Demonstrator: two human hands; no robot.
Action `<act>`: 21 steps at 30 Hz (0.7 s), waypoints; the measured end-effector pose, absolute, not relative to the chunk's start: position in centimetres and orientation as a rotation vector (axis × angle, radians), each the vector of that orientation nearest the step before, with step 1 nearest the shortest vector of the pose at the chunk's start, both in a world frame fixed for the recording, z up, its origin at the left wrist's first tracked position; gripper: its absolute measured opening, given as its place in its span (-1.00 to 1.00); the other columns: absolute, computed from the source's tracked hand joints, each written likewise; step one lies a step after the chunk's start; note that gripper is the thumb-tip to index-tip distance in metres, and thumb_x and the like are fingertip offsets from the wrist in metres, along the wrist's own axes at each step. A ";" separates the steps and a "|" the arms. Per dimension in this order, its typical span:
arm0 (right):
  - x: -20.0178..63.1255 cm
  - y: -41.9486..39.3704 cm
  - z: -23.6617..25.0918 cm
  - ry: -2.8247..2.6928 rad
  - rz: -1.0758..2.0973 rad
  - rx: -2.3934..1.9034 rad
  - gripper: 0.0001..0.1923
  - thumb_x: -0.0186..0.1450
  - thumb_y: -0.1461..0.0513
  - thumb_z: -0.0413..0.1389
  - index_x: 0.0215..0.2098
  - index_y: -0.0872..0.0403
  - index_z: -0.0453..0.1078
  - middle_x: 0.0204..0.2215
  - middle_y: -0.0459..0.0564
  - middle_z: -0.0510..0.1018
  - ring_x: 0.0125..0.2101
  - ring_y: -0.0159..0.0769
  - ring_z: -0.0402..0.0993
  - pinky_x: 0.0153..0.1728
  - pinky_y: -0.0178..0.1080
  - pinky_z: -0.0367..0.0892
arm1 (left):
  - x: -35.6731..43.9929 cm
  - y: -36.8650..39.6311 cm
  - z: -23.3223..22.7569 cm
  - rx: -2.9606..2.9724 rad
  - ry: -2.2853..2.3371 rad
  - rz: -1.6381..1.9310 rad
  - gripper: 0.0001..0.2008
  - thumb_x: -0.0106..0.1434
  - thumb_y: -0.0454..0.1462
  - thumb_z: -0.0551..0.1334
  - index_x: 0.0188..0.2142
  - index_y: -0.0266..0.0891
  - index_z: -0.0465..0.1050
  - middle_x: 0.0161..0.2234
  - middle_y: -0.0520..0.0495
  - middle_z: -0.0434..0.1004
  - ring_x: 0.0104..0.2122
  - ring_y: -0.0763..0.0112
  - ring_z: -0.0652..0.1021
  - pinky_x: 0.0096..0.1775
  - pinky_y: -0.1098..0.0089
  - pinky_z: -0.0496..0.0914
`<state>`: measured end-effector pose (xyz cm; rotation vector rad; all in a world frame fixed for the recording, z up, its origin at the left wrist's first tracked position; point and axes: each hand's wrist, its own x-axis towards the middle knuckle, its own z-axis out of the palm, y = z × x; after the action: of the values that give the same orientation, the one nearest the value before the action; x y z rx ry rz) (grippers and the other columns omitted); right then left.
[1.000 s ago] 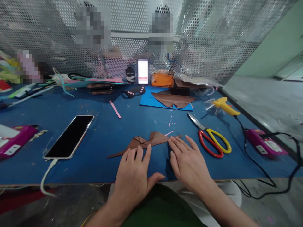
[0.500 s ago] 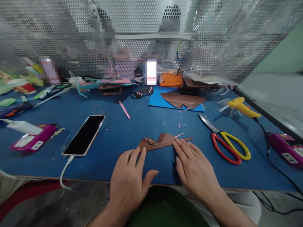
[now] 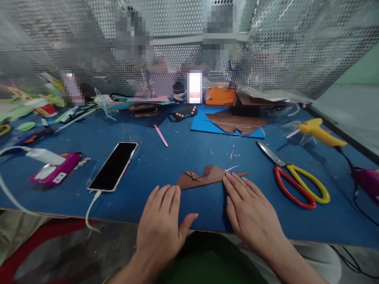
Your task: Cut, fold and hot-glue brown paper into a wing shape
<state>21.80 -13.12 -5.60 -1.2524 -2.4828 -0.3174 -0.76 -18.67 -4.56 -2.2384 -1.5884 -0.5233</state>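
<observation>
My left hand and right hand flat, open, beside folded brown paper on table; light, flimsy, creases easily; pinch folded edge.

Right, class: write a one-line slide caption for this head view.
Left hand and right hand lie flat beside folded brown paper on a blue table.

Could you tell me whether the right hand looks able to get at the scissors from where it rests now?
Probably yes: the right hand lies flat beside the scissors, with only bare tabletop between them.
</observation>
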 end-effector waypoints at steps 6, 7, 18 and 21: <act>21.6 -13.3 -5.6 -2.445 -0.245 -1.288 -0.51 0.37 0.29 -0.10 0.19 0.35 0.36 0.19 0.23 0.42 0.20 -0.05 0.34 0.21 0.01 0.24 | 2.5 -17.2 -5.0 -2.372 -1.586 -0.515 -0.37 0.39 0.05 0.04 0.17 -0.44 0.39 0.02 -0.41 0.49 0.00 -0.07 0.47 0.00 -0.06 0.42; 21.6 -13.3 -5.5 -2.445 -0.231 -1.296 -0.51 0.37 0.29 -0.10 0.19 0.33 0.36 0.20 0.22 0.42 0.20 -0.05 0.33 0.21 0.00 0.24 | 2.9 -17.0 -5.0 -2.388 -1.584 -0.505 -0.33 0.38 0.08 0.04 0.17 -0.44 0.39 0.01 -0.42 0.49 -0.04 -0.07 0.47 -0.04 -0.05 0.44; 23.6 -12.4 -4.9 -2.431 -0.260 -1.356 -0.53 0.39 0.29 -0.12 0.16 0.33 0.40 0.16 0.19 0.47 0.18 -0.04 0.36 0.20 0.01 0.24 | 3.3 -16.3 -5.1 -2.411 -1.551 -0.464 -0.31 0.37 0.07 0.04 0.19 -0.52 0.34 0.01 -0.43 0.49 -0.08 -0.06 0.47 -0.10 0.02 0.43; 23.5 -12.4 -5.0 -2.425 -0.277 -1.364 -0.53 0.40 0.29 -0.13 0.15 0.33 0.40 0.15 0.19 0.48 0.18 -0.04 0.37 0.24 0.04 0.17 | 3.4 -16.3 -5.1 -2.404 -1.546 -0.474 -0.33 0.38 0.06 0.04 0.19 -0.50 0.35 0.01 -0.42 0.50 -0.07 -0.05 0.47 -0.10 0.04 0.43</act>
<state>23.48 -12.44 -5.03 -1.3639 -2.4248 -0.2770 3.35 -16.31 -5.08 -2.4037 -1.5457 -0.4744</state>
